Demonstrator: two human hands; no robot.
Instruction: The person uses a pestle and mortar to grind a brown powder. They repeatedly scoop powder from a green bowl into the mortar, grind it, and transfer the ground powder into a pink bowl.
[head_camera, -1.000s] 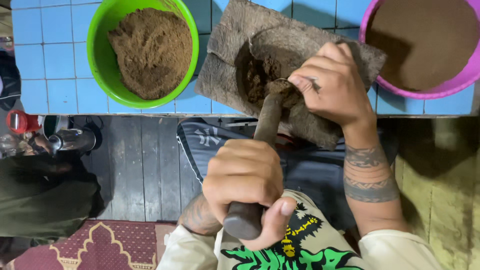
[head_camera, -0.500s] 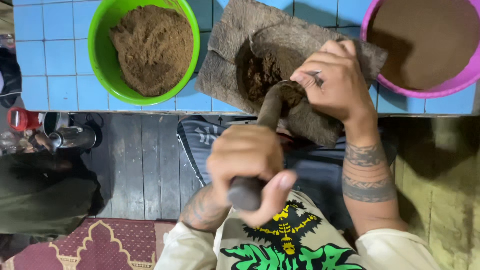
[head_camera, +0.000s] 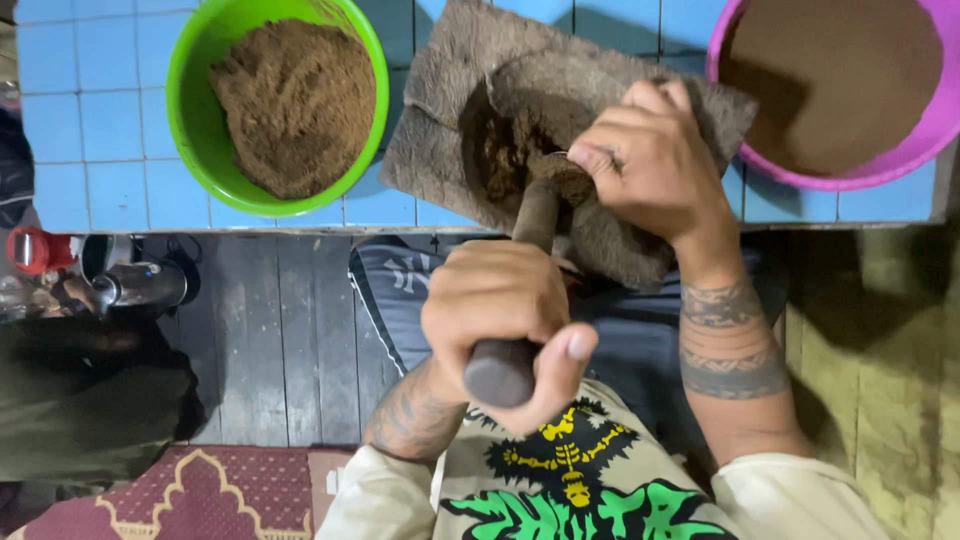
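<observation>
Gripping a dark wooden pestle (head_camera: 520, 290), left hand (head_camera: 500, 315) is clenched round its butt end; thumb wraps under, and the butt face pokes out below the fist. Pestle runs up and slightly right onto a rough brown mat (head_camera: 450, 90) lying on the blue tiled counter (head_camera: 90, 120).

Right hand (head_camera: 650, 165) sits at the pestle's far end, fingers curled over the tip and a clump of brown fibrous material (head_camera: 500, 150). Cannot tell if those fingers actually pinch the pestle tip or just press on the clump; the contact point is hidden under the knuckles. A folded flap of the mat shadows the clump, so its outline is hard to read.

Green bowl (head_camera: 195, 80), left of the mat, holds a heap of coarse brown powder (head_camera: 295, 100); its top rim is cut off by the frame edge. Pink bowl (head_camera: 925, 130), right of the mat, holds finer, flat brown powder; top and right side are cropped.

Mat's near edge overhangs the counter, partly hidden by the right wrist. Below the counter, a dark plank floor (head_camera: 270, 330); metal items at far left are blurred.
</observation>
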